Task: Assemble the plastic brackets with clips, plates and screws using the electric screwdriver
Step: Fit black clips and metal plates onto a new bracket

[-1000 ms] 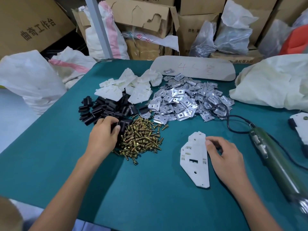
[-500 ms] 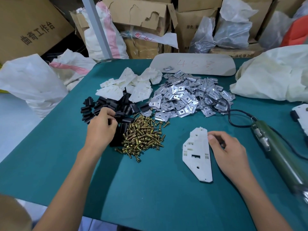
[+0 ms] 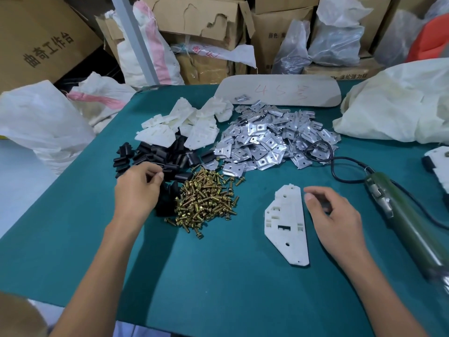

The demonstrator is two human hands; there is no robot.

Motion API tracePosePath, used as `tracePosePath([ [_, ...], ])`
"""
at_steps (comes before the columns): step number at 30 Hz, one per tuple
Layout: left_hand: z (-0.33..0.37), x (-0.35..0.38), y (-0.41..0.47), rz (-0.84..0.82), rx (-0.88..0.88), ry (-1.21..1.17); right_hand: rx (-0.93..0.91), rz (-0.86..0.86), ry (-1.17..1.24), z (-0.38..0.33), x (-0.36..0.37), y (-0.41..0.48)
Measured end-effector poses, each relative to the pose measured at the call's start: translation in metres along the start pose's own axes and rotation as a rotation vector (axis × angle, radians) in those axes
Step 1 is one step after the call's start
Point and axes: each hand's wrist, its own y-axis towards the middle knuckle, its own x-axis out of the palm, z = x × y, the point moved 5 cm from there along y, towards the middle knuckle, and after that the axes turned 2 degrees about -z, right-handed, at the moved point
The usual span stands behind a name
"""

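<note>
A single white plastic bracket (image 3: 288, 224) lies flat on the green table (image 3: 218, 276). My right hand (image 3: 332, 215) rests just right of it with loosely curled fingers, holding nothing. My left hand (image 3: 138, 188) is at the near edge of the black clip pile (image 3: 158, 154), thumb and fingers pinching a black clip (image 3: 170, 169). Brass screws (image 3: 206, 198) are heaped between my hands. Behind them lie metal plates (image 3: 267, 142) and more white brackets (image 3: 179, 125). The green electric screwdriver (image 3: 401, 215) lies to the right, with its black cord (image 3: 340, 166) looping back.
A grey board (image 3: 279, 93) lies at the table's far edge. A big white sack (image 3: 401, 105) fills the far right corner. A bracket with a black part on it (image 3: 437, 166) sits at the right edge. Cardboard boxes (image 3: 199, 15) and bags (image 3: 36, 122) surround the table.
My left hand has shifted slightly back over the clip pile and closed thumb and fingers on a clip. My right hand has stayed beside the bracket.
</note>
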Motion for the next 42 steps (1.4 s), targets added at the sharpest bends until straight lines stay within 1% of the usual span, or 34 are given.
tracePosePath([
  [1, 0.008, -0.004, -0.002, 0.019, 0.005, -0.081, -0.031, 0.031, 0.007, -0.009, -0.002, -0.001],
  [2, 0.019, -0.004, -0.004, 0.012, 0.003, -0.219, -0.070, 0.046, 0.028, -0.020, -0.003, -0.001],
  [3, 0.034, -0.001, -0.009, -0.033, 0.002, -0.400, -0.097, 0.032, 0.091, -0.031, -0.002, -0.001],
  [4, 0.053, 0.007, -0.017, -0.117, 0.011, -0.581, -0.088, -0.027, 0.199, -0.042, 0.003, 0.001],
  [5, 0.076, 0.020, -0.029, -0.214, 0.034, -0.716, -0.053, -0.135, 0.327, -0.052, 0.010, 0.003],
  [7, 0.114, 0.045, -0.055, -0.351, 0.112, -0.831, 0.025, -0.374, 0.532, -0.070, 0.028, 0.003],
  [8, 0.130, 0.057, -0.065, -0.400, 0.150, -0.852, 0.046, -0.437, 0.590, -0.073, 0.032, 0.004],
  [9, 0.142, 0.069, -0.072, -0.437, 0.169, -0.869, 0.058, -0.444, 0.630, -0.072, 0.033, 0.006],
  [10, 0.148, 0.079, -0.074, -0.459, 0.171, -0.880, 0.076, -0.406, 0.652, -0.068, 0.029, 0.010],
  [12, 0.151, 0.095, -0.065, -0.423, 0.158, -0.821, 0.141, -0.270, 0.671, -0.048, 0.015, 0.016],
  [14, 0.149, 0.107, -0.050, -0.352, 0.188, -0.619, 0.232, -0.143, 0.653, -0.023, -0.001, 0.021],
  [15, 0.147, 0.112, -0.045, -0.343, 0.211, -0.525, 0.275, -0.103, 0.635, -0.011, -0.006, 0.021],
  [18, 0.148, 0.129, -0.035, -0.371, 0.289, -0.390, 0.349, -0.026, 0.629, 0.014, -0.012, 0.022],
  [22, 0.151, 0.148, -0.033, -0.469, 0.331, -0.266, 0.365, -0.003, 0.611, 0.022, -0.010, 0.022],
  [23, 0.151, 0.149, -0.034, -0.454, 0.367, -0.192, 0.359, -0.004, 0.604, 0.022, -0.009, 0.022],
  [25, 0.153, 0.145, -0.039, -0.318, 0.472, -0.034, 0.355, 0.002, 0.562, 0.024, -0.009, 0.021],
  [26, 0.154, 0.140, -0.044, -0.249, 0.495, -0.009, 0.351, 0.006, 0.527, 0.024, -0.010, 0.021],
  [28, 0.155, 0.134, -0.060, -0.205, 0.524, -0.013, 0.327, 0.013, 0.454, 0.023, -0.010, 0.020],
  [30, 0.152, 0.136, -0.082, -0.239, 0.512, 0.024, 0.301, 0.015, 0.404, 0.020, -0.010, 0.020],
  [34, 0.140, 0.148, -0.104, -0.384, 0.376, 0.258, 0.300, 0.034, 0.402, 0.018, -0.011, 0.019],
  [35, 0.138, 0.151, -0.104, -0.418, 0.353, 0.230, 0.306, 0.031, 0.403, 0.018, -0.010, 0.018],
  [36, 0.138, 0.153, -0.103, -0.444, 0.328, 0.132, 0.315, 0.022, 0.406, 0.018, -0.010, 0.018],
  [40, 0.133, 0.155, -0.102, -0.502, 0.178, -0.414, 0.350, -0.041, 0.438, 0.016, -0.002, 0.017],
  [42, 0.131, 0.155, -0.104, -0.527, 0.153, -0.563, 0.348, -0.083, 0.505, 0.013, 0.003, 0.015],
])
